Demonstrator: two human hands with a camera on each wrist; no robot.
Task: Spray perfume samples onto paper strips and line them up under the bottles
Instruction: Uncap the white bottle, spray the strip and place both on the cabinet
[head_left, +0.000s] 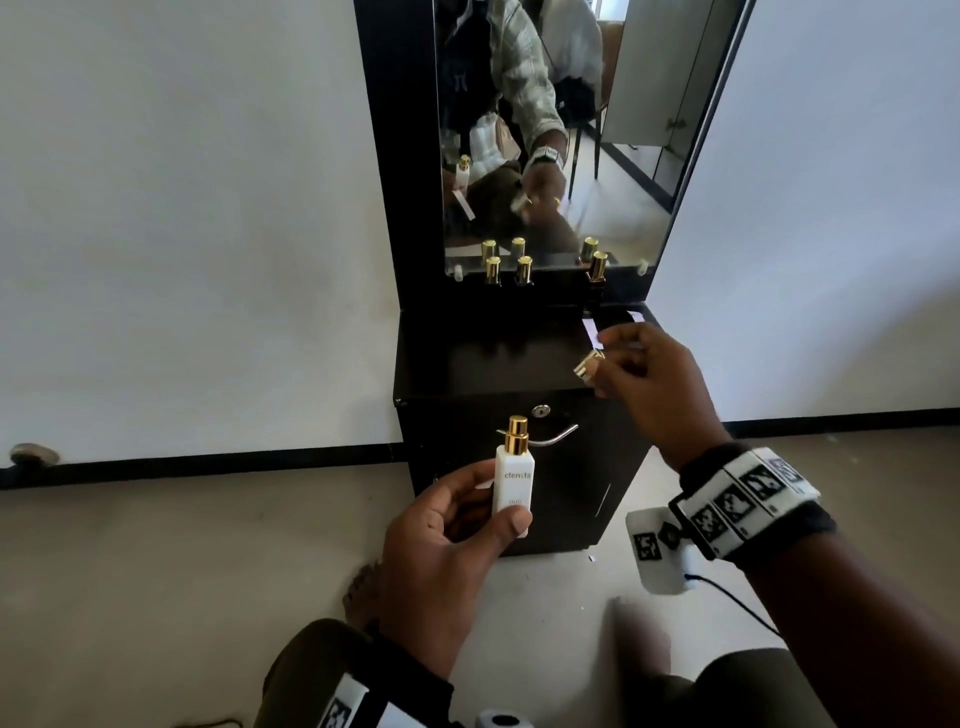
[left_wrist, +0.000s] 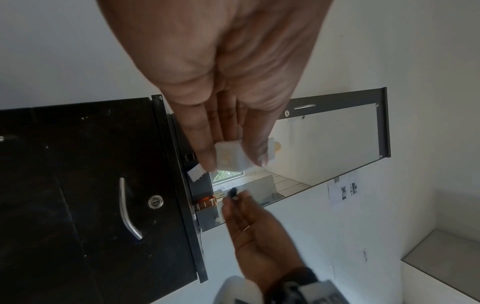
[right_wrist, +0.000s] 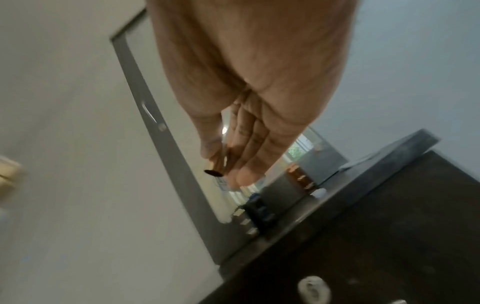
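While hidden wrist-side, white bottle (head_left: 513, 480) upright in left hand (head_left: 441, 551); gold cap (head_left: 588, 366) pinched by right hand (head_left: 649, 384).

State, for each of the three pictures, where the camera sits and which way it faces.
Head: on the head, looking down at the black cabinet, both hands and forearms.
Left wrist: along the left hand gripping the white bottle; the right hand shows below.
Right wrist: along the right hand pinching the gold cap.
Shared: the mirror appears in all.
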